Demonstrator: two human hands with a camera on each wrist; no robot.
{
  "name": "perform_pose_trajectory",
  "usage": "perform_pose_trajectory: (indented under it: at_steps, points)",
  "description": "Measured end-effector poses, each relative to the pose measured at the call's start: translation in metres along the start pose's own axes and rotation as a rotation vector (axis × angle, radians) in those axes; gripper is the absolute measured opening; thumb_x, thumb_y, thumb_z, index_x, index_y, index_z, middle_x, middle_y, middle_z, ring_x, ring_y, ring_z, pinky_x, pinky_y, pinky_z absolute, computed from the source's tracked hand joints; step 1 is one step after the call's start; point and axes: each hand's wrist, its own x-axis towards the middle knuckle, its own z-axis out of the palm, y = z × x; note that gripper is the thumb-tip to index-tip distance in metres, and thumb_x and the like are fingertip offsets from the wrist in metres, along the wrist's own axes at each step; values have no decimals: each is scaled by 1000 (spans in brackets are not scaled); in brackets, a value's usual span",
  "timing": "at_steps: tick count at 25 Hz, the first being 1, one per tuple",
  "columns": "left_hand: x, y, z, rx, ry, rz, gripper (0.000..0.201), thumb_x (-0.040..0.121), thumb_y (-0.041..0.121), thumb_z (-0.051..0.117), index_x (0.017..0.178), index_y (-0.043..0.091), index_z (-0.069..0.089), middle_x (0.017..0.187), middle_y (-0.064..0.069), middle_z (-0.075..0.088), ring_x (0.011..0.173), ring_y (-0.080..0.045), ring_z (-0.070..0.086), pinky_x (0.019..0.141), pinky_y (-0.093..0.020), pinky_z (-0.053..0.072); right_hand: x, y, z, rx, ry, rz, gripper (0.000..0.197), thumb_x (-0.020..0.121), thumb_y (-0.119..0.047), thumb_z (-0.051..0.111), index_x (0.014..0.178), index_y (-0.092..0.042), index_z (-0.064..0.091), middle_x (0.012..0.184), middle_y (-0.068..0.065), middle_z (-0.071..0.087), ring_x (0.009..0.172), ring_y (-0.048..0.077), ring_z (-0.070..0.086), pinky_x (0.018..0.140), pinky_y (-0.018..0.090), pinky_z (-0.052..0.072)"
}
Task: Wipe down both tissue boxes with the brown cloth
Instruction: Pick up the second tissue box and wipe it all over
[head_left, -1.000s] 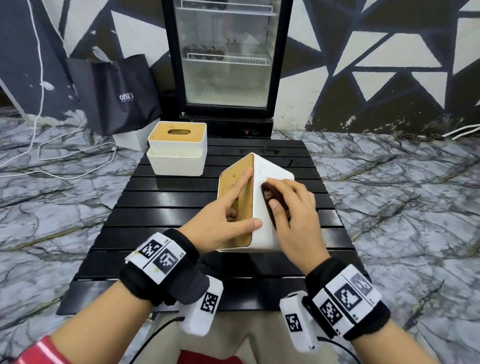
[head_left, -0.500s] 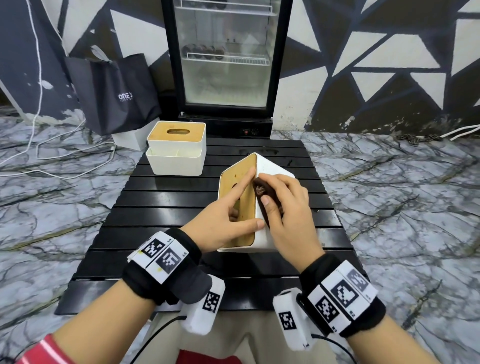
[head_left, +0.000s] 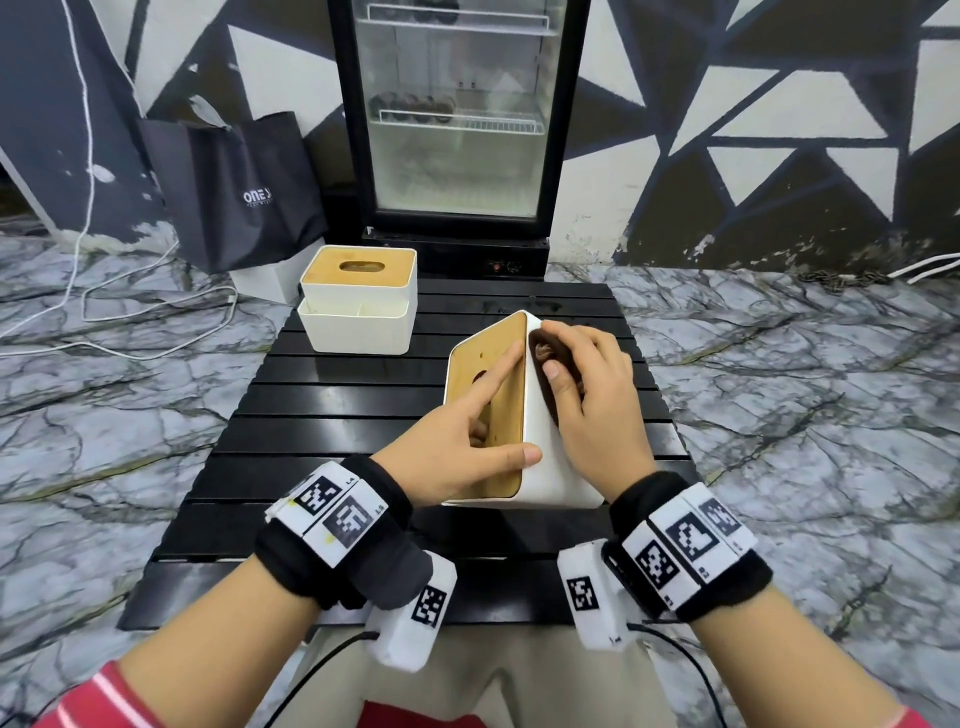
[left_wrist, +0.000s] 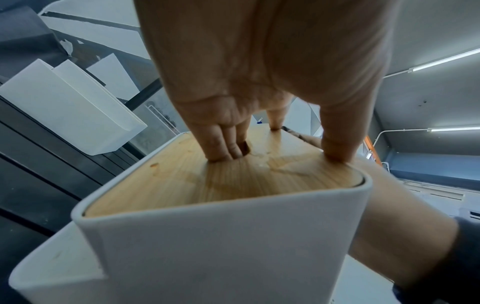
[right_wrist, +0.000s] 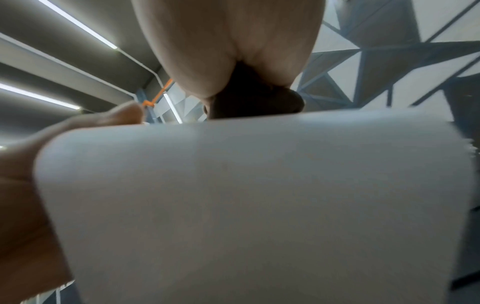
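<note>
A white tissue box (head_left: 545, 467) with a wooden lid (head_left: 501, 374) lies tipped on its side in the middle of the black slatted table (head_left: 337, 415), lid facing left. My left hand (head_left: 488, 415) grips it: some fingers (left_wrist: 226, 148) are hooked into the lid slot, the index finger lies along the lid, and the thumb sits on the near edge. My right hand (head_left: 566, 358) holds the bunched brown cloth (head_left: 541, 349) against the upper white side (right_wrist: 246, 205). The second tissue box (head_left: 358, 306) stands upright at the table's back left.
A glass-door fridge (head_left: 457, 130) stands just behind the table, and a black bag (head_left: 234, 192) leans on the wall at the back left. White cables (head_left: 104, 312) trail over the marble floor on the left. The table's front edge is close to my wrists.
My right hand has slid the brown cloth up the white side toward the box's far top corner. The left hand and the box have stayed put.
</note>
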Motion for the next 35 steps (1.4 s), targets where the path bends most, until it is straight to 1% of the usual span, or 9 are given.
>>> perform_pose_trajectory:
  at_steps: [3, 6, 10, 15, 17, 22, 26, 31, 35]
  points:
    - [0, 2, 2, 11, -2, -3, 91, 73, 41, 65, 141, 58, 8, 110, 15, 51, 76, -12, 48, 94, -34, 48, 0, 4, -2, -2, 28, 50, 37, 89, -22, 40, 124, -22, 51, 119, 1, 49, 107, 19, 39, 90, 20, 24]
    - [1, 0, 3, 13, -9, 2, 90, 73, 41, 65, 138, 61, 7, 115, 10, 55, 84, -29, 52, 95, -37, 48, -4, 0, 1, -11, 43, 30, 38, 87, -23, 39, 123, -21, 52, 117, -1, 48, 103, 15, 38, 89, 18, 23]
    - [1, -1, 1, 18, -6, 8, 91, 73, 40, 65, 140, 59, 6, 101, 19, 50, 72, -12, 44, 93, -33, 47, 14, -1, 1, -35, 4, -37, 36, 91, -19, 39, 125, -19, 51, 119, 3, 50, 107, 18, 41, 87, 8, 20]
    - [1, -3, -3, -4, -8, -11, 89, 72, 41, 64, 137, 63, 7, 120, 24, 44, 81, -12, 48, 94, -28, 47, 27, 16, -4, -29, -35, 119, 34, 94, -14, 43, 127, -20, 49, 124, 6, 48, 116, 26, 40, 96, 25, 27]
    - [1, -2, -3, -25, -5, -21, 87, 72, 41, 65, 134, 65, 9, 120, 24, 44, 83, -13, 50, 93, -27, 47, 22, 20, -5, -21, -20, 139, 35, 94, -14, 43, 127, -21, 48, 123, 5, 48, 116, 26, 40, 95, 26, 28]
    - [-1, -2, -3, -32, 14, -40, 89, 63, 54, 66, 129, 71, 10, 125, 7, 52, 98, -33, 56, 97, -36, 48, -1, 17, -7, -26, 9, 156, 35, 94, -12, 43, 128, -20, 48, 123, 4, 46, 109, 18, 35, 84, 12, 20]
    - [-6, -5, -4, -45, 46, -43, 90, 60, 57, 65, 128, 73, 9, 127, -10, 53, 103, -36, 56, 98, -41, 47, -22, 15, -4, -45, -9, 156, 35, 93, -12, 44, 127, -21, 49, 123, 3, 45, 108, 17, 33, 82, 10, 19]
    - [-11, -5, -4, -94, 76, -31, 88, 59, 58, 64, 125, 72, 8, 124, 19, 50, 105, -29, 59, 96, -31, 47, -43, 5, 3, -59, -11, 125, 34, 94, -14, 43, 127, -20, 49, 124, 1, 45, 104, 11, 28, 86, 11, 18]
    - [-14, -5, -2, -114, 86, -19, 86, 62, 56, 66, 126, 72, 10, 127, 21, 51, 104, -25, 62, 97, -32, 48, -58, -7, 14, -61, 28, 18, 39, 90, -29, 35, 126, -21, 50, 118, -4, 48, 101, 6, 27, 89, 13, 21]
